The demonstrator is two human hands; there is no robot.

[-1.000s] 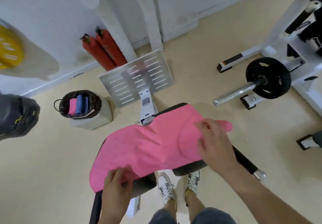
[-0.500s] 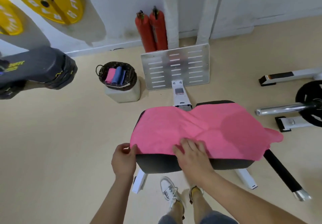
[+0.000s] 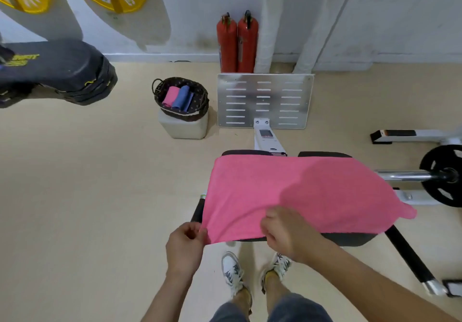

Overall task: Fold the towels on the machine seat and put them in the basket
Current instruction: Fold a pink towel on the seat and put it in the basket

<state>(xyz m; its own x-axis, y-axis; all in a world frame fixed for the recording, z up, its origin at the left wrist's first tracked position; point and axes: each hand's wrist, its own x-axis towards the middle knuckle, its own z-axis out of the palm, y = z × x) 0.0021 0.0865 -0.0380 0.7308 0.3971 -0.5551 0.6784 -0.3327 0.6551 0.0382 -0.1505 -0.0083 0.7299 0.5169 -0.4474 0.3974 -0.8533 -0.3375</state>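
A pink towel (image 3: 295,191) lies spread over the black machine seat (image 3: 350,239), covering most of it; its right corner hangs past the seat. My left hand (image 3: 186,245) pinches the towel's near left corner. My right hand (image 3: 287,233) grips the near edge a little to the right. The dark wicker basket (image 3: 200,91) stands on a white block on the floor, far left of the seat, with a rolled pink towel (image 3: 170,96) and a rolled blue towel (image 3: 182,98) inside.
A slotted metal footplate (image 3: 265,101) stands beyond the seat, two red fire extinguishers (image 3: 237,44) behind it. A barbell with a black plate (image 3: 442,175) lies at the right. A black padded bench part (image 3: 57,71) juts in at the left. My feet (image 3: 255,271) are under the seat's near edge.
My view has swung and moved closer. My right hand went from lying flat on the towel to gripping its near edge, and both hands have lifted that edge slightly off the seat.
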